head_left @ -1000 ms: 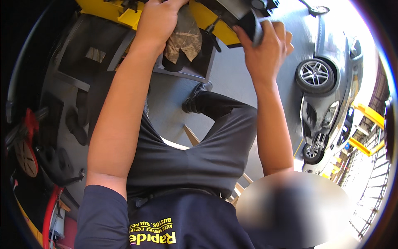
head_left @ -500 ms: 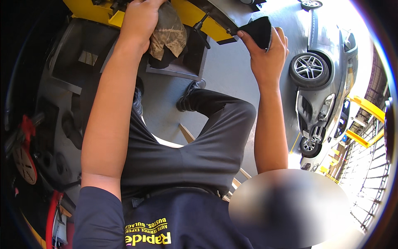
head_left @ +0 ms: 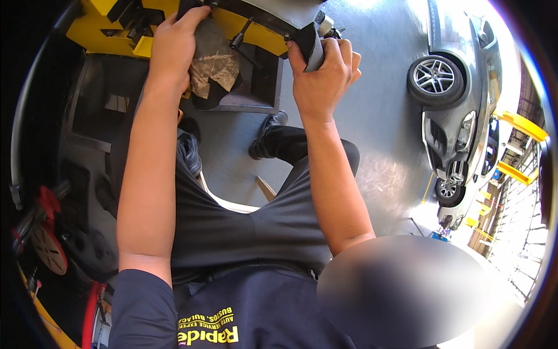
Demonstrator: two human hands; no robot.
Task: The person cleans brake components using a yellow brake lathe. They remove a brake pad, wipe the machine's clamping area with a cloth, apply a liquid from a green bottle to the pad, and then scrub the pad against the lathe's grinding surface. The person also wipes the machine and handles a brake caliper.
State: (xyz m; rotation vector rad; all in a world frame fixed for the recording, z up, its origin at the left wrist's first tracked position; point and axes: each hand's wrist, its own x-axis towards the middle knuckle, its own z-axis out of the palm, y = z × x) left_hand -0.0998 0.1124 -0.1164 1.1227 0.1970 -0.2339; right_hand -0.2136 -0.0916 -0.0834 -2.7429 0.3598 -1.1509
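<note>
My right hand (head_left: 326, 78) grips a folded black sheet (head_left: 315, 51) with a grey reverse, like sandpaper, between thumb and fingers. It is beside a rounded grey metal part (head_left: 282, 9) at the top edge. My left hand (head_left: 174, 49) is raised against the yellow machine (head_left: 87, 32), its fingers closed near a dark piece that is mostly hidden. Just right of that hand, a camouflage-patterned cloth (head_left: 214, 72) hangs from the machine. A black lever handle (head_left: 241, 34) sticks out between my two hands.
A dark metal tray (head_left: 264, 87) is below the cloth, with my shoes and knees under it. Farther right, a grey car (head_left: 450, 110) stands on the grey floor, and yellow lift arms (head_left: 523, 125) are beyond it. Red-handled equipment (head_left: 49, 200) is at lower left.
My right hand has moved left with the black sheet, closer to the metal part and the lever. My left hand has shifted slightly left and down in view, as has the machine.
</note>
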